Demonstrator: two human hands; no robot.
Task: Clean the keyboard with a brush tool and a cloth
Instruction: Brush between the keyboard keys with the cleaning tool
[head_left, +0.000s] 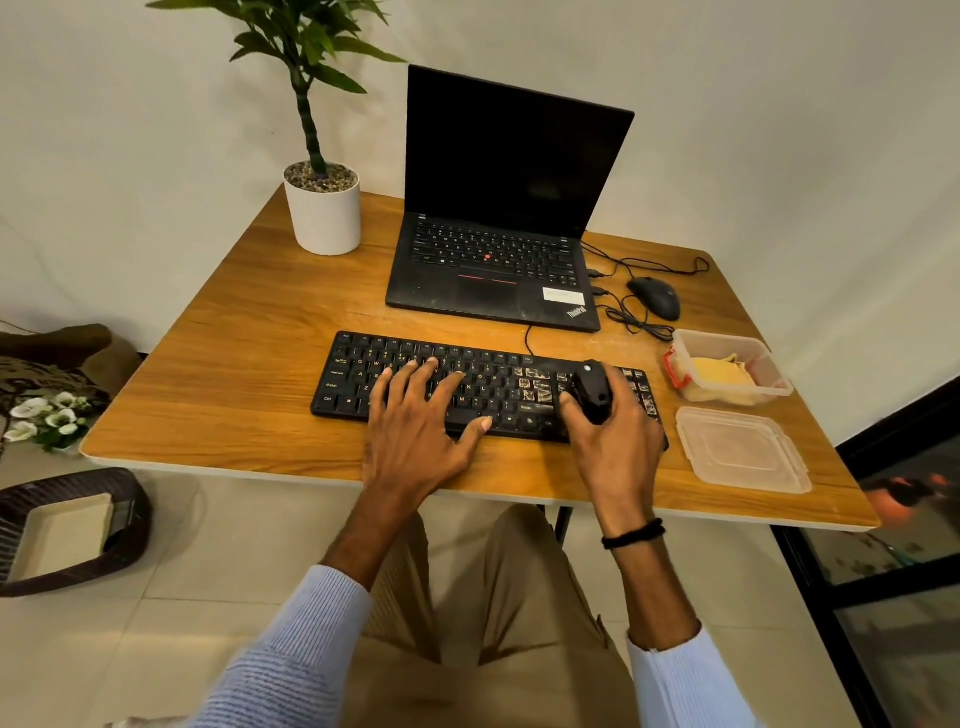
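Resting flat near the front edge of the wood-grain table (249, 322), the slim black keyboard (498, 387) bears the left hand (415, 431), whose fingers lie spread straight across its keys. The right hand (613, 447) curls its fingers round a rounded black brush tool (592, 389) over the keyboard's right end. A crumpled yellow cloth (722, 376) lies in a clear rectangular plastic tub (727, 340) by the table's right edge, with its flat lid (743, 452) nearer the front edge.
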